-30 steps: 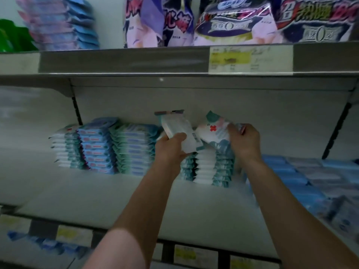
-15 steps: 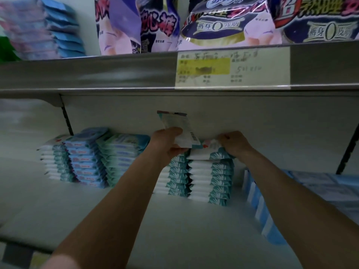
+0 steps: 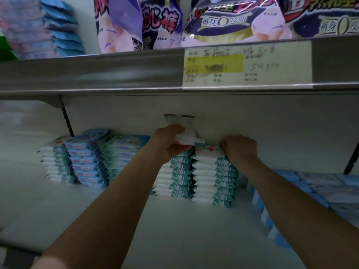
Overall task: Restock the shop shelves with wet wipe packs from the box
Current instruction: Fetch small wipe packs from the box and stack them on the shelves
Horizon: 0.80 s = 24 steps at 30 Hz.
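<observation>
The left hand [image 3: 171, 146] is holding one wet wipe pack [image 3: 182, 129] up on end, fingers and thumb clamped round its lower half, just above the neighbouring stack [image 3: 174, 177] of teal-and-white packs. The right hand [image 3: 240, 150] is working beside it, fingers curled onto the right end of the top pack [image 3: 207, 152], which is lying flat on the right-hand stack [image 3: 215, 181]. The two hands are sitting close but apart. The shelf [image 3: 174, 230] is looking well on its way: two teal stacks side by side, more stacks [image 3: 87, 162] off to the left, blue packs [image 3: 310, 187] on the right. At least the raised pack is waiting to go down. The box is not showing, so how many are left I cannot tell.
</observation>
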Available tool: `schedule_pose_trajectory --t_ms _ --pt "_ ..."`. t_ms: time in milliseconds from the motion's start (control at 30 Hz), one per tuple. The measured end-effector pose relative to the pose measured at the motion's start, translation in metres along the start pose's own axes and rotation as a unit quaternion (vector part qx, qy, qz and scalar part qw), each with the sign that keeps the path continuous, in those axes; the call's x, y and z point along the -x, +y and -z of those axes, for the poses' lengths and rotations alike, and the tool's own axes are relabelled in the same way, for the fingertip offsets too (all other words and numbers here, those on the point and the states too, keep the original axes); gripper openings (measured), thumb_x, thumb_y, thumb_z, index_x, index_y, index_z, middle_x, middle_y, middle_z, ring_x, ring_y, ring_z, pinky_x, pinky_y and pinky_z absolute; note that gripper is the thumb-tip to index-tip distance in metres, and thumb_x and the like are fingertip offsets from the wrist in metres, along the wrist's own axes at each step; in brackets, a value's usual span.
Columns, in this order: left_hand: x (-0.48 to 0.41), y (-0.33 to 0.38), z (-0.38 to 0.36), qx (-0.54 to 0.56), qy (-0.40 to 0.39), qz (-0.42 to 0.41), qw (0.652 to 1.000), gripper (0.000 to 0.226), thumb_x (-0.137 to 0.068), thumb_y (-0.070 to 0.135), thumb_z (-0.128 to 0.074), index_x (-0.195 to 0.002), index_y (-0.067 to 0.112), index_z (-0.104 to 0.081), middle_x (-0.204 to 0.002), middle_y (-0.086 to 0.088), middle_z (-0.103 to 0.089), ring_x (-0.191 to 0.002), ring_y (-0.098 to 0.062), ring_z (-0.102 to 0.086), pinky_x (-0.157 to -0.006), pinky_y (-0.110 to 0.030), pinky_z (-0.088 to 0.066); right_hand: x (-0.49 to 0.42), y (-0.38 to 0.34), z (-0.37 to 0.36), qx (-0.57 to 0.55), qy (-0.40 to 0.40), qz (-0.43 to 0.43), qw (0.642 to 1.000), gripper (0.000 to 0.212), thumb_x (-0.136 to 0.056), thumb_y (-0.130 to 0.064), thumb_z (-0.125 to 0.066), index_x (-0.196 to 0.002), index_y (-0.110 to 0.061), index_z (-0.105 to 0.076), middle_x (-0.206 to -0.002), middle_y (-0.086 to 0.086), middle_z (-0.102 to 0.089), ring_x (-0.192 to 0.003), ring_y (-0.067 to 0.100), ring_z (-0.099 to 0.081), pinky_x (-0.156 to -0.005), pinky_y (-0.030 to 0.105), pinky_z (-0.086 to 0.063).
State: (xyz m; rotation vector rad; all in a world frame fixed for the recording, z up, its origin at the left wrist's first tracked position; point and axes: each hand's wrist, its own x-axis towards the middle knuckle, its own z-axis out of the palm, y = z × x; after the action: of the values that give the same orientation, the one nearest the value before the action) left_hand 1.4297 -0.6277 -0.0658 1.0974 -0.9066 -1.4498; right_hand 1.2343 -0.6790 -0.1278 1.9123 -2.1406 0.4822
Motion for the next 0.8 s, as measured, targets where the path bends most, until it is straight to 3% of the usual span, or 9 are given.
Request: schedule_pose_trajectory --t_ms 167,300,367,467,533,633,667,733,800 --pt "-0.001 0.000 0.002 -0.020 -0.014 0.008 1.000 0.003 -0.094 0.005 -0.055 -0.093 0.007 -0.054 -0.087 -0.017 -0.063 -0.077 -0.028 -0.063 -0.065 -0.036 -0.052 0.005 0.007 0.033 0.011 0.020 0.004 1.000 0.042 -0.101 -0.026 -0.032 -0.072 -0.013 -0.058 -0.065 -0.003 -0.045 -0.059 0.015 -0.042 -0.049 0.023 -0.020" --pt "0.002 0.002 -0.007 -0.014 -0.026 0.016 0.999 0.008 -0.094 0.004 -0.055 -0.087 0.007 -0.053 -0.087 -0.017 -0.060 -0.076 -0.028 -0.061 -0.066 -0.037 -0.054 0.020 -0.005 0.078 -0.254 0.043 0.067 0.964 0.045 -0.100 -0.039 -0.038 -0.069 -0.012 -0.055 -0.072 0.000 -0.054 -0.077 0.020 -0.054 -0.060 0.029 -0.035" --pt "0.003 0.002 -0.014 -0.004 -0.036 0.025 0.999 0.009 -0.094 0.004 -0.054 -0.086 0.006 -0.054 -0.088 -0.017 -0.058 -0.076 -0.028 -0.060 -0.070 -0.038 -0.053 0.032 -0.014 0.097 -0.371 -0.022 0.129 0.920 0.034 -0.094 -0.043 -0.051 -0.092 -0.013 -0.067 -0.098 -0.001 -0.064 -0.095 0.015 -0.057 -0.083 0.031 -0.044" --pt "0.006 0.003 -0.025 -0.011 -0.058 0.028 0.998 0.012 -0.097 0.005 -0.051 -0.085 0.005 -0.053 -0.086 -0.017 -0.057 -0.073 -0.027 -0.058 -0.074 -0.039 -0.051 0.045 -0.021 0.100 -0.283 -0.095 0.242 0.923 0.049 -0.085 -0.038 -0.068 -0.130 -0.023 -0.055 -0.123 -0.010 -0.053 -0.111 0.006 -0.049 -0.093 0.023 -0.040" --pt "0.008 0.004 -0.029 -0.011 -0.083 0.034 0.996 0.013 -0.098 0.013 -0.053 -0.088 0.005 -0.053 -0.088 -0.017 -0.058 -0.076 -0.026 -0.058 -0.072 -0.039 -0.052 0.044 -0.020 0.088 -0.200 -0.022 0.268 0.942 0.046 -0.088 -0.027 -0.065 -0.133 -0.022 -0.053 -0.128 -0.003 -0.056 -0.114 0.014 -0.052 -0.087 0.021 -0.038" --pt "0.002 0.003 -0.027 -0.028 -0.085 0.048 0.995 0.039 -0.095 0.044 -0.055 -0.097 0.005 -0.058 -0.091 -0.013 -0.061 -0.080 -0.025 -0.061 -0.066 -0.038 -0.053 0.041 -0.009 0.085 -0.237 0.099 0.148 0.955 0.032 -0.095 -0.015 -0.053 -0.126 -0.016 -0.060 -0.121 0.005 -0.064 -0.108 0.024 -0.060 -0.083 0.025 -0.043" --pt "-0.002 0.003 -0.026 -0.051 -0.071 0.031 0.996 0.040 -0.093 0.047 -0.056 -0.096 0.008 -0.059 -0.090 -0.011 -0.059 -0.081 -0.023 -0.059 -0.067 -0.037 -0.053 0.040 -0.004 0.088 -0.322 0.099 0.099 0.936 0.024 -0.094 -0.013 -0.054 -0.116 -0.013 -0.064 -0.108 0.007 -0.068 -0.098 0.025 -0.063 -0.080 0.030 -0.047" --pt "-0.005 0.002 -0.024 -0.114 -0.028 -0.022 0.993 0.027 -0.092 0.039 -0.061 -0.086 0.012 -0.058 -0.084 -0.005 -0.055 -0.077 -0.018 -0.054 -0.071 -0.031 -0.051 0.041 0.004 0.097 -0.545 0.037 0.003 0.837 0.008 -0.092 -0.006 -0.058 -0.095 -0.010 -0.064 -0.089 0.007 -0.066 -0.081 0.022 -0.065 -0.072 0.030 -0.056" --pt "-0.005 0.002 -0.025 -0.155 -0.026 -0.046 0.986 0.019 -0.090 0.020 -0.064 -0.074 0.012 -0.058 -0.081 -0.004 -0.055 -0.075 -0.018 -0.053 -0.070 -0.028 -0.048 0.043 0.009 0.100 -0.657 -0.048 -0.051 0.751 0.008 -0.090 -0.002 -0.061 -0.093 -0.010 -0.062 -0.089 0.008 -0.065 -0.077 0.017 -0.064 -0.068 0.024 -0.058"
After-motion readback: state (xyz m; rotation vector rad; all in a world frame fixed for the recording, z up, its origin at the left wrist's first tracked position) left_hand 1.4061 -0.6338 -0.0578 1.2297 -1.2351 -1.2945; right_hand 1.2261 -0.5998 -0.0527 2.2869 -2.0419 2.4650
